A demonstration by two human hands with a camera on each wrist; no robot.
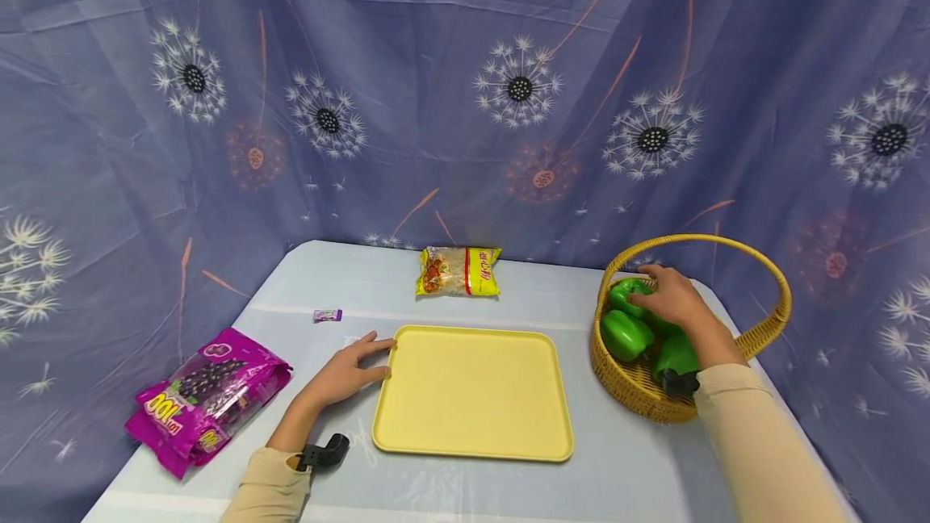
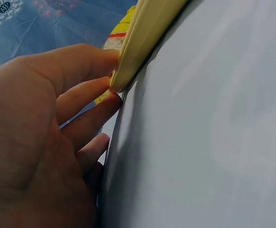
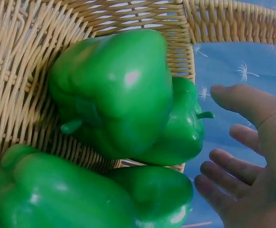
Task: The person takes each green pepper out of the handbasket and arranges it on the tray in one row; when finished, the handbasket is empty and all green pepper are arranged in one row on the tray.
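My left hand (image 1: 347, 372) rests at the left edge of a yellow rectangular tray (image 1: 472, 394). In the left wrist view, its fingertips touch the tray's rim (image 2: 137, 45), and the fingers are loosely bent. On the right, my right hand (image 1: 677, 299) hovers over a wicker basket (image 1: 617, 382) with a tall handle. Several green bell peppers (image 1: 626, 335) lie inside. Seen from the right wrist, the fingers are spread beside a bell pepper with a short stem (image 3: 176, 128), with a gap between them. A larger bell pepper (image 3: 114, 85) partly covers that one.
A yellow food packet (image 1: 458, 272) lies behind the tray. Left of it is a small purple-wrapped candy (image 1: 328, 315). A purple candy bag (image 1: 211, 398) lies at the table's left edge. Blue dandelion-print cloth (image 1: 436, 103) hangs behind the white-covered table (image 1: 581, 491).
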